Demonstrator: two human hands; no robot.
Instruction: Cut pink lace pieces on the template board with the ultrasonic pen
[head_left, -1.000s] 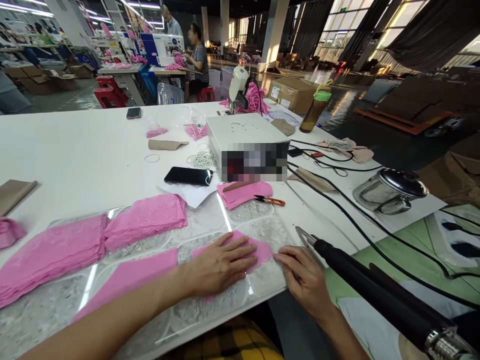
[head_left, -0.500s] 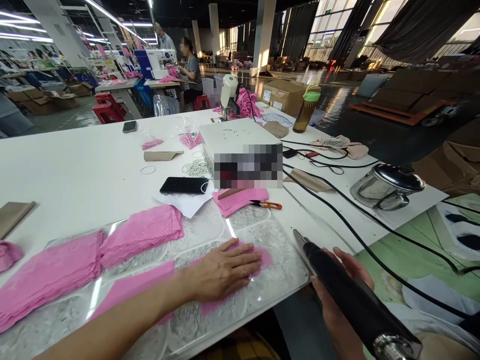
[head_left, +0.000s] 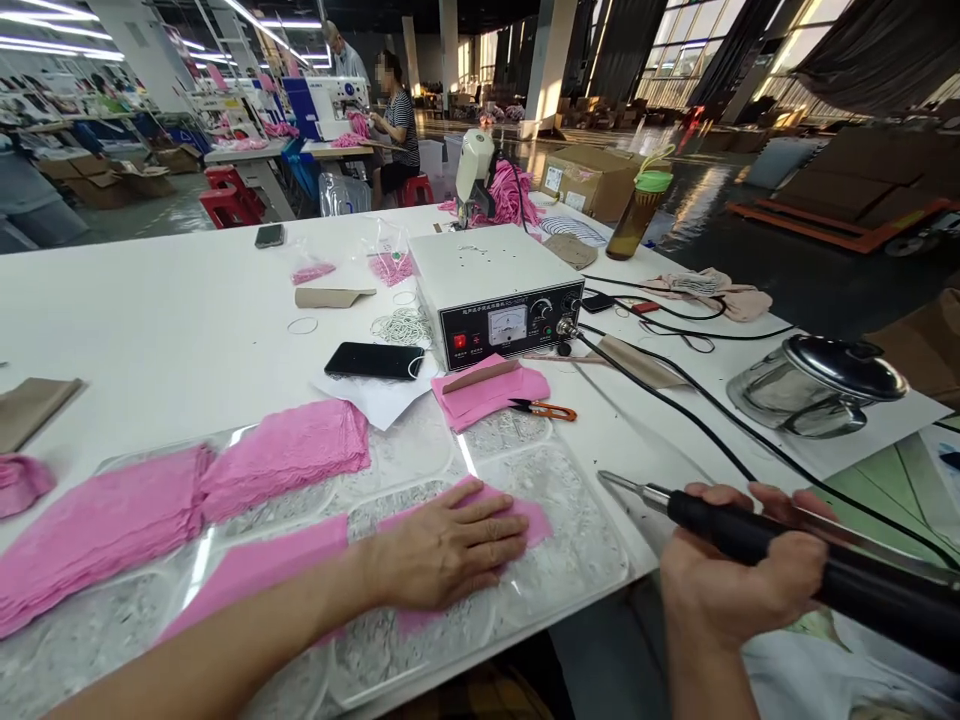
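Note:
My left hand (head_left: pixel 450 548) lies flat, fingers spread, on a pink fabric piece (head_left: pixel 534 520) that rests on a clear plastic sheet (head_left: pixel 577 545) at the near table edge. My right hand (head_left: pixel 739 580) is wrapped round a black handheld tool (head_left: pixel 817 565) with a metal tip (head_left: pixel 622 484), held level just off the table's right edge and pointing left toward the fabric. A black cable (head_left: pixel 675 410) runs from a white control box (head_left: pixel 499 290) with a dial toward the tool.
Stacks of pink lace (head_left: pixel 285 450) lie to the left on the sheet. A black phone (head_left: pixel 375 360), orange snips (head_left: pixel 551 409), rubber bands (head_left: pixel 401 325), a steel lidded pot (head_left: pixel 817 385) and a green-capped bottle (head_left: pixel 637 215) stand about the white table (head_left: pixel 150 330). People work at sewing machines far behind.
My right hand left the fabric edge, took hold of the black tool and swung it level with its tip pointing left. My left hand stayed flat on the pink piece.

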